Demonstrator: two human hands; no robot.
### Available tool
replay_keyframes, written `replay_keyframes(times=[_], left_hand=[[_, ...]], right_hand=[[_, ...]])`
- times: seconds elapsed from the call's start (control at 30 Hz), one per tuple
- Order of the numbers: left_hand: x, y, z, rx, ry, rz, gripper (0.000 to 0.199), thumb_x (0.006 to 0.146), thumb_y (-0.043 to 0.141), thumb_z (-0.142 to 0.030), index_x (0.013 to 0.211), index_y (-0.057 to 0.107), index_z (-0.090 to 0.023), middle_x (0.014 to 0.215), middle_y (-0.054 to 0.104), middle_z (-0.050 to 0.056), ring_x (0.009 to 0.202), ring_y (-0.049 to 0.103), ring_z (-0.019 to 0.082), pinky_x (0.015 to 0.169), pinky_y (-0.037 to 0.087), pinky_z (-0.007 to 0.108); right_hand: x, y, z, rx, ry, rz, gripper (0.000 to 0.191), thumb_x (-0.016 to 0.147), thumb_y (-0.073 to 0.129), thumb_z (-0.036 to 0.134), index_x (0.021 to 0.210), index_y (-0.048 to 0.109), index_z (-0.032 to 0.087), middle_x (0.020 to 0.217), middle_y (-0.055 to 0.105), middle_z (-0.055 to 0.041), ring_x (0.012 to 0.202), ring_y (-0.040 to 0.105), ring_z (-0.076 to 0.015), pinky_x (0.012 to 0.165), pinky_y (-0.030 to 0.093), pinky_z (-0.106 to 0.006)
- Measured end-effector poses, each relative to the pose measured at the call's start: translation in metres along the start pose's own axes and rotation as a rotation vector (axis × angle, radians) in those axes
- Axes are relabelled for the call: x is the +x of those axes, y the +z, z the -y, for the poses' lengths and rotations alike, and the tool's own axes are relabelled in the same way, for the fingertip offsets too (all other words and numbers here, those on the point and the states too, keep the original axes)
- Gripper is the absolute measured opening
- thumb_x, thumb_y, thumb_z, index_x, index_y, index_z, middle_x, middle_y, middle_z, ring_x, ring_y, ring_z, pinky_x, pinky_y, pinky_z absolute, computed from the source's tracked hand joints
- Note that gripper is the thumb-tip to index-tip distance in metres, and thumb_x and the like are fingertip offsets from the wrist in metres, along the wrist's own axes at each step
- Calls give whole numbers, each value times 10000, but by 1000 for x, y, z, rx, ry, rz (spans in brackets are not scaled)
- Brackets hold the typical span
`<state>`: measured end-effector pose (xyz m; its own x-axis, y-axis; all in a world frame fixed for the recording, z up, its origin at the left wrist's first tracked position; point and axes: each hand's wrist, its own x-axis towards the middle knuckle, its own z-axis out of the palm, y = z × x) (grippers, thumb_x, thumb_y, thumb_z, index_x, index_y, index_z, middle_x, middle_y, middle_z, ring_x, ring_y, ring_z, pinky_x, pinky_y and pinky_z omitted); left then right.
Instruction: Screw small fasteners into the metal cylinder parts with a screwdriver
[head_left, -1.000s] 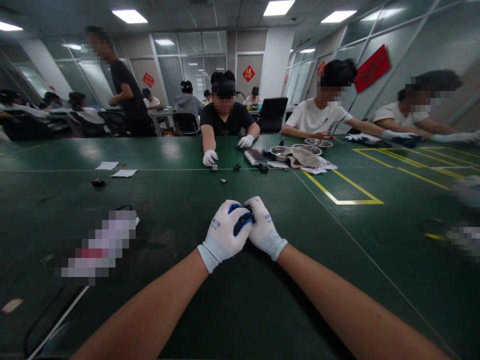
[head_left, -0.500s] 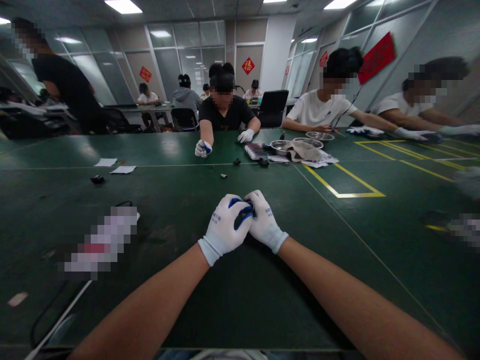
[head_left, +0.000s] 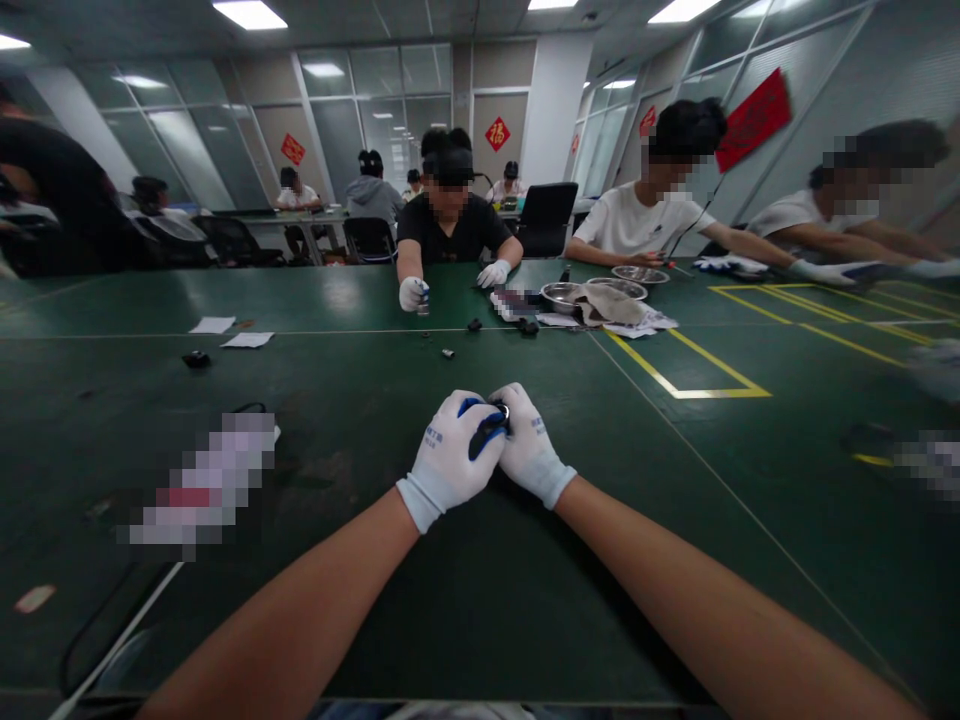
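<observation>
Left hand [head_left: 454, 450]: white-gloved, your fingers are curled tightly around a small dark object.
Right hand [head_left: 532, 450]: gloved alike, it grips the same object from the other side, touching your left.
Dark object [head_left: 504, 412]: between your fingers, mostly hidden, with a shiny rim showing.
Green table [head_left: 480, 620]: spreads out around your hands.
Metal piece [head_left: 448, 353]: small, lying a little beyond your hands.
Person [head_left: 457, 230]: sits opposite you, beyond the metal piece, in a black shirt.
Bowls [head_left: 559, 296]: shiny, ahead and right of your hands, beside a crumpled cloth [head_left: 609, 303].
Papers [head_left: 247, 340]: two white sheets, ahead and left of your hands.
</observation>
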<state>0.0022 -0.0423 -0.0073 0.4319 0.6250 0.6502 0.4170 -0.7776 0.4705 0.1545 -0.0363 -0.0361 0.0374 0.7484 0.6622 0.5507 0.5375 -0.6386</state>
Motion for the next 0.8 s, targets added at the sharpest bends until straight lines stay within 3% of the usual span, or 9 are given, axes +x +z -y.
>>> replay_keyframes(times=[0.8], left_hand=[[-1,1,2,6,1,-5,166,932,657,-253,1085,689,-195,1120,626,108,1049,652,269,940,593,468]], right_hand=[[1,-1,1,-22,6,13,182,765,587,121,900,556,238,919,560,-49,805,563,-220,695,500,-359]])
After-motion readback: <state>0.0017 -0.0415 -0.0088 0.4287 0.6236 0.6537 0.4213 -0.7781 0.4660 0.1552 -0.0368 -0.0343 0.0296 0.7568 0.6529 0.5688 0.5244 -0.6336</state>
